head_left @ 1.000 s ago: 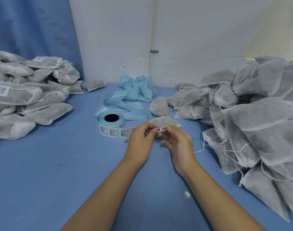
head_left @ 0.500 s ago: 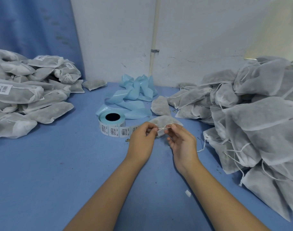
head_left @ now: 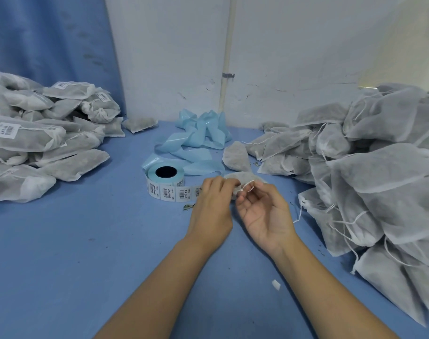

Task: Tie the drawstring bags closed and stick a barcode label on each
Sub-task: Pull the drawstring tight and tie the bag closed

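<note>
Looking down from the head camera: my left hand pinches the gathered mouth of a drawstring bag. The bag lies on the blue table, just right of the label roll. My right hand is palm-up, close beside the left, with its fingers curled and the white drawstring looped and caught at their tips. A heap of blue backing strip lies behind the roll. Labelled bags are piled at far left and unlabelled bags at right. One loose bag lies between.
</note>
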The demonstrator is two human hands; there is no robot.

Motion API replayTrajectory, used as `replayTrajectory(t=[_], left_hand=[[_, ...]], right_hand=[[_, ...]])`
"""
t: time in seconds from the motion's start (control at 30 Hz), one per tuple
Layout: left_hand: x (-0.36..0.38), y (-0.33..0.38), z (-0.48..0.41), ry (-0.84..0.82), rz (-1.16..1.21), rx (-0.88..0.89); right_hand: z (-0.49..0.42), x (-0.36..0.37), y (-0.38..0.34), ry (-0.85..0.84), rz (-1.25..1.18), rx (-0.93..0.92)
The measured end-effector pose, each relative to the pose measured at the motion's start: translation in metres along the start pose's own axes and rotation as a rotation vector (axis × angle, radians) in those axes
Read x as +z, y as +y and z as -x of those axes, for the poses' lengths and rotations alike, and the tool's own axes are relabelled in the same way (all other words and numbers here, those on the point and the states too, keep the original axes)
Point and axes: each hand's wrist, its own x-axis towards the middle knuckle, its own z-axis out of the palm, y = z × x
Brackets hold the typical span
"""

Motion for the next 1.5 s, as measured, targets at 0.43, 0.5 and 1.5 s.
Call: replayTrajectory(t=[0.43,0.5,1.5], left_hand=[[-0.008,-0.002,-0.005,0.310,0.330,-0.159],[-0.011,0.003,-0.007,0.356,0.492,-0.203],[-0.013,0.004,-0.014,0.293,0.518,-0.459]], right_hand=[[0.002,-0.001,-0.006,-0.017,0.067,0.048],[0.001,-0.003,-0.006,0.004,0.115,0.030],[-0.006,-0.008,0.014,0.251,0.568,-0.250]])
